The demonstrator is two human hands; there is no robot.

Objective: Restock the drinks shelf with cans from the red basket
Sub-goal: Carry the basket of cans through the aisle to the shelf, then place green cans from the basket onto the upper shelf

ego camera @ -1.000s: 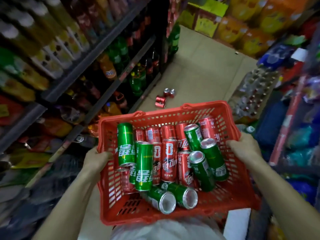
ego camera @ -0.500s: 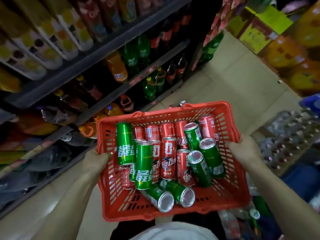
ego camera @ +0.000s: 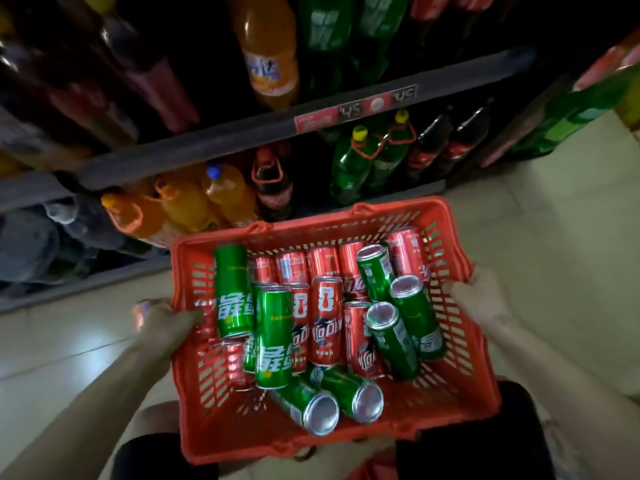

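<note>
Head view looks down into the red basket (ego camera: 460,393), held level in front of the drinks shelf (ego camera: 242,147), its far rim near the bottom shelf's bottles (ego camera: 349,168). Left hand (ego camera: 169,323) grips the left rim, fingers curled round its edge; right hand (ego camera: 481,299) grips the right rim the same way. Neither holds a can.

Cans lie loose in a heap: red cans (ego camera: 325,320) mostly in a row at the far wall and in the middle, green cans (ego camera: 273,337) lying over them at left, right and near, two with their silver ends toward the near wall.

By my judgement the loaded basket is heavy, and its slotted plastic walls will flex, so it wants both hands on the rims or setting down on the floor (ego camera: 554,220) before one hand lets go. The cans themselves are stiff while sealed but thin-walled, smooth and round. They will likely roll when a neighbour is lifted, and would dent if dropped.

Best hold is round a can's middle, fingers wrapping the body, not by the rim. The green can lying on top at left looks easiest to take first, since nothing rests on it.
</note>
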